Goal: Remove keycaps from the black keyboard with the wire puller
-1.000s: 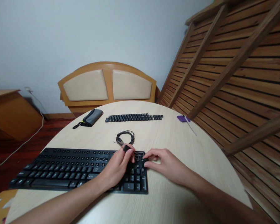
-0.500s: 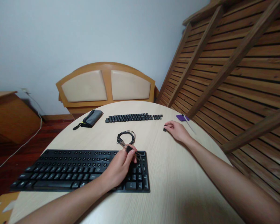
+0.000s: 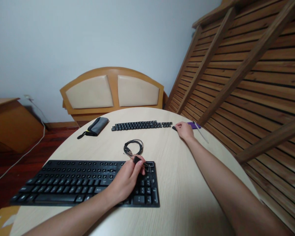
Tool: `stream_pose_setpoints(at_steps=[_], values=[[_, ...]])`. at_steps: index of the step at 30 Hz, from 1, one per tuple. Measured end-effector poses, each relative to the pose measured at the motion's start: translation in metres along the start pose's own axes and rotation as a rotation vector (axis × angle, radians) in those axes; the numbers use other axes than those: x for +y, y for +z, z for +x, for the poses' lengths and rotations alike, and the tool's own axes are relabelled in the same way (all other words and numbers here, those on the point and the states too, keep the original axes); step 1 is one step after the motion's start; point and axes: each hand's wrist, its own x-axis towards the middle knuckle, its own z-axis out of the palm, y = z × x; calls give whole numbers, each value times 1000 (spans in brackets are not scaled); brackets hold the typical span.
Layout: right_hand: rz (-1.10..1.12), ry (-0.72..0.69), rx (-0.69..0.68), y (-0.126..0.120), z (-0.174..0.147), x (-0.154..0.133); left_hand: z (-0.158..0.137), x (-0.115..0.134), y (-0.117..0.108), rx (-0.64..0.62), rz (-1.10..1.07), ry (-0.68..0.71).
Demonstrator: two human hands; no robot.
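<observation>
My left hand (image 3: 129, 178) is closed around a keycap puller (image 3: 137, 159) with a dark handle and thin wire prongs, above the right part of a black keyboard (image 3: 76, 198). The keyboard's upper rows show bare switch mounts, while the lower rows still carry keys. At the far side of the table, my right hand (image 3: 185, 130) pinches a small black keycap (image 3: 174, 128) at or just above the tabletop. To its left lie rows of loose black keycaps (image 3: 137, 125), with a small group at their right end.
A coiled black cable (image 3: 133, 147) lies behind the keyboard. At the far left of the round table (image 3: 172, 183) is a grey pouch (image 3: 98, 126). A purple item (image 3: 196, 125) and a thin brush-like tool (image 3: 202, 133) lie right of my right hand. Wooden slats (image 3: 260, 82) lean along the right.
My right hand has moved slightly away from me with the keycap, closer to the end of the loose keycap rows. My left hand stays over the keyboard with the puller.
</observation>
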Motion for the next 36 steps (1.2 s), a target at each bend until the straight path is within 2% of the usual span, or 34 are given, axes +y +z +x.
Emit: stream_pose_setpoints(at_steps=[10,20,36], values=[[-32,79,51,9,-3,-3,-1,2,0,13,3,-7],[-39,-47,-26,6,-13,-10,0,3,0,12,3,-19],[13,-113,-28,12,-4,3,-1,0,1,6,-32,-25]])
